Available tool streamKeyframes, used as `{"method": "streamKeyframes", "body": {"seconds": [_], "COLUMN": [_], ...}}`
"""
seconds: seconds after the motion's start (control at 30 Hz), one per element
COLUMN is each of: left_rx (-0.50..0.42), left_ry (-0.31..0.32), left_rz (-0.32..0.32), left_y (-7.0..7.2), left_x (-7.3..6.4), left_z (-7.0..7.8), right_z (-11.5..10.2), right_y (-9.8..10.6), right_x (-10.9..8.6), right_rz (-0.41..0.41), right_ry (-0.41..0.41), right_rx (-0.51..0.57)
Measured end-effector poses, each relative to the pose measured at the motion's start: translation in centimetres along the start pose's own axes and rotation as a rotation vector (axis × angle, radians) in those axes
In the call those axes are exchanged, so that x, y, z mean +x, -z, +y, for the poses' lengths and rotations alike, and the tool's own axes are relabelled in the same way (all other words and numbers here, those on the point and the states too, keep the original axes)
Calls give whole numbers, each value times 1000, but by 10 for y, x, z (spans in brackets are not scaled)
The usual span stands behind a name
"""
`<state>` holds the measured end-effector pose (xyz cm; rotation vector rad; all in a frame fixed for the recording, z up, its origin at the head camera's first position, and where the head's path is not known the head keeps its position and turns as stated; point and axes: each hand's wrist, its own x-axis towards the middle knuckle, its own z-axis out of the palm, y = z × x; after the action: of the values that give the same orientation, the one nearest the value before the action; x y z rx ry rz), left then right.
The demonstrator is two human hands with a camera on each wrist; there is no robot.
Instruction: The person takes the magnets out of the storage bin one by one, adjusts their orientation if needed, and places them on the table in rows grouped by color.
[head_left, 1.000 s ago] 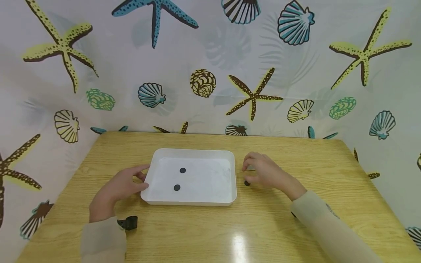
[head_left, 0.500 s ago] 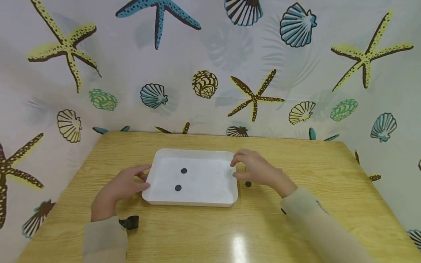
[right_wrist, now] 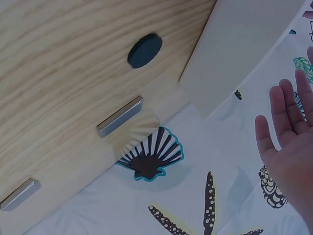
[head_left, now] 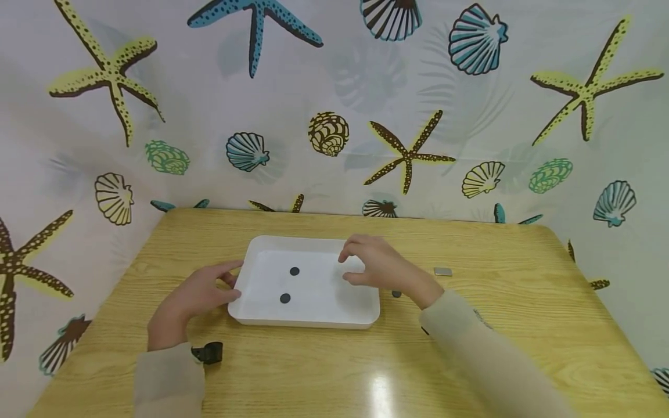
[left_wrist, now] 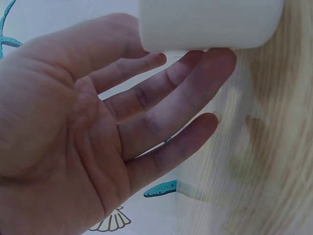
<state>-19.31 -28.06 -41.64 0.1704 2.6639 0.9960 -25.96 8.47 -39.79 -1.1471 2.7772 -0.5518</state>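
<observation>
A shallow white tray [head_left: 313, 299] lies on the wooden table, with two black discs, a far disc [head_left: 295, 271] and a near disc [head_left: 284, 298], on its floor. My left hand [head_left: 201, 293] rests at the tray's left end, fingers loosely bent and touching its outer wall, also seen in the left wrist view. Over the tray's right part hovers my right hand [head_left: 378, 264]. A gap parts its thumb from its index finger, and nothing shows there. Another black disc [right_wrist: 145, 50] stays on the table right of the tray, partly hidden in the head view.
A silver bar [head_left: 443, 271] lies on the table to the right. The right wrist view shows two, a middle bar [right_wrist: 120, 116] and a lower-left bar [right_wrist: 19, 195]. A cloth [head_left: 324, 69] printed with shells and starfish hangs behind the table [head_left: 292, 371].
My right hand has moved left, from beside the table disc and bars to above the tray's right part. One silver bar has come into sight. My left hand stays at the tray.
</observation>
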Motion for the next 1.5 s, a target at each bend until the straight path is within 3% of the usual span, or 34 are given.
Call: {"method": "streamKeyframes", "body": {"seconds": [0.57,1.5], "left_rx": [-7,-7], "left_ry": [-11,4], "left_rz": [-1,1], "left_y": [1,0], "left_x": [0,0], "left_z": [2,2], "right_z": [-35,-63], "right_y": [-22,-57], "right_x": [34,63], "right_rz": [-65,-180], "right_ry": [69,79], "right_rx": [21,-39]}}
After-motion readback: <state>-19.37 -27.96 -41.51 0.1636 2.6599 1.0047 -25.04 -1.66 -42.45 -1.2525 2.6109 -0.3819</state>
